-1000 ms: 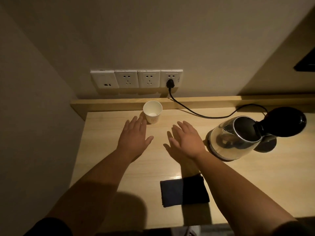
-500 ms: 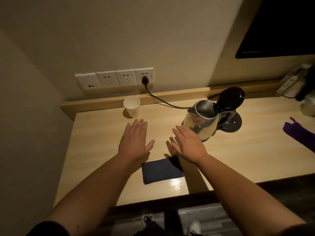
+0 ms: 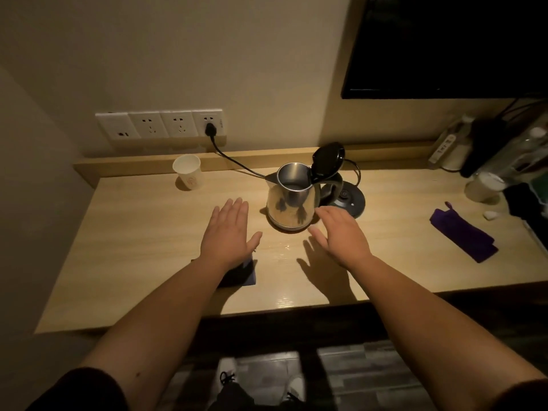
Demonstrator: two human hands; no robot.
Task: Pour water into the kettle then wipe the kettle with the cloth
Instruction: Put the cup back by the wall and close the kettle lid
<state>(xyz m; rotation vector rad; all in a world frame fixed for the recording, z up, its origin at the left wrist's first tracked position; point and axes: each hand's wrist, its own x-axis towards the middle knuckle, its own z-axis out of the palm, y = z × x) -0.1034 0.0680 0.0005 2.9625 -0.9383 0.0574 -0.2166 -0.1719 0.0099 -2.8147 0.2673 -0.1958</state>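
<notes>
A steel kettle (image 3: 292, 200) stands on the wooden desk (image 3: 142, 232) with its black lid (image 3: 327, 161) flipped up, just off its round black base (image 3: 348, 200). A white paper cup (image 3: 188, 176) stands at the back left, near the wall. A dark folded cloth (image 3: 240, 275) lies near the front edge, mostly hidden under my left wrist. My left hand (image 3: 229, 232) hovers flat with fingers spread, left of the kettle. My right hand (image 3: 341, 234) hovers open just in front of and to the right of the kettle. Neither hand holds anything.
A row of wall sockets (image 3: 160, 126) holds the kettle's black plug and cord (image 3: 234, 163). A purple cloth pouch (image 3: 462, 235) lies at the right. Bottles, a lidded cup (image 3: 484, 186) and a power strip crowd the far right corner. A dark screen (image 3: 444, 46) hangs above.
The view has pulled back and swung right, showing more of the desk's right side. Both hands stay open; the right hand now sits close to the kettle and the left arm covers the cloth.
</notes>
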